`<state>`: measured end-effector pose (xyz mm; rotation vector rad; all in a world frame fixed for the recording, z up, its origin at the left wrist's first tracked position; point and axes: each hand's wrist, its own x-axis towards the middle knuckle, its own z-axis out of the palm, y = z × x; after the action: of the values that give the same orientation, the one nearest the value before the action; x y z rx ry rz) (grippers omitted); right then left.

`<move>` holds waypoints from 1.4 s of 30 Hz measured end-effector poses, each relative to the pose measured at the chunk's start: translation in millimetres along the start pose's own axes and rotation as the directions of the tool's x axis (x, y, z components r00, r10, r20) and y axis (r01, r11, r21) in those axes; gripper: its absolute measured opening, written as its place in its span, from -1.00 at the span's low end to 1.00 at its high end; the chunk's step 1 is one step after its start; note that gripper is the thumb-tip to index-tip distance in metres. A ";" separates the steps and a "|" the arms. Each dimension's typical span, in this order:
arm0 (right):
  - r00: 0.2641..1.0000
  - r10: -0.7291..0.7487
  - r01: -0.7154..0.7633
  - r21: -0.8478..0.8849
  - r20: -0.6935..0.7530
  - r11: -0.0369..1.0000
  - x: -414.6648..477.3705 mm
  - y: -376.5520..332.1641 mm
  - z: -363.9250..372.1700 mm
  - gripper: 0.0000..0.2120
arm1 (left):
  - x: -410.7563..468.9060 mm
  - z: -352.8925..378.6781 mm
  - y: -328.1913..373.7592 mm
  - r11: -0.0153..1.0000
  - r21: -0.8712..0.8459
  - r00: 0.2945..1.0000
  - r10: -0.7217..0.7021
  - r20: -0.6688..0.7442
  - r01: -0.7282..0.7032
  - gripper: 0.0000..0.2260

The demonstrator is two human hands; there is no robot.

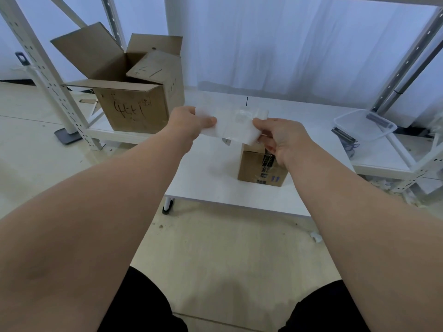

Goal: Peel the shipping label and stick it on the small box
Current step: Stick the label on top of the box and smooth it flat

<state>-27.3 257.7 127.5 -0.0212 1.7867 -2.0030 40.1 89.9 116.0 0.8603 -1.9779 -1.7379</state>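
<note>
White table [215,188], both hands pinching shipping label [230,125] (print unreadable)

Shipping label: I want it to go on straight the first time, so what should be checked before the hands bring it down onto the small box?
1. Both ends held: ok. The left hand and right hand pinch opposite ends of the shipping label.
2. Label flat: ok, it spans the hands without visible folds.
3. Backing fully peeled off: cannot tell; the sheet is washed out.
4. Sticky side facing down: cannot tell.
5. Small box within reach: ok, it stands on the white table just below the label.
6. Box top free of things: cannot tell, the label and right hand hide it.
</note>
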 end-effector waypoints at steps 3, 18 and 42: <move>1.000 0.000 0.000 0.000 -0.005 1.000 -3.1 -1.8 -2.1 -0.85 | 1.3 -2.5 -2.4 1.000 0.017 1.000 -0.013 -0.003 0.013 -0.74; 0.998 -0.061 0.061 -0.107 0.001 0.992 6.1 1.2 -8.0 -0.86 | 0.6 -10.7 -7.8 0.996 0.083 0.999 -0.041 -0.017 0.042 -0.81; 0.931 -0.219 0.349 -0.542 0.291 0.764 3.3 7.0 -9.8 -0.90 | -1.5 -15.3 -8.3 0.905 0.417 0.979 -0.006 0.206 -0.082 -0.57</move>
<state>-31.0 265.4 118.4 -0.7181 2.2871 -1.4583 52.6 79.0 110.7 0.7896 -2.5506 -1.4397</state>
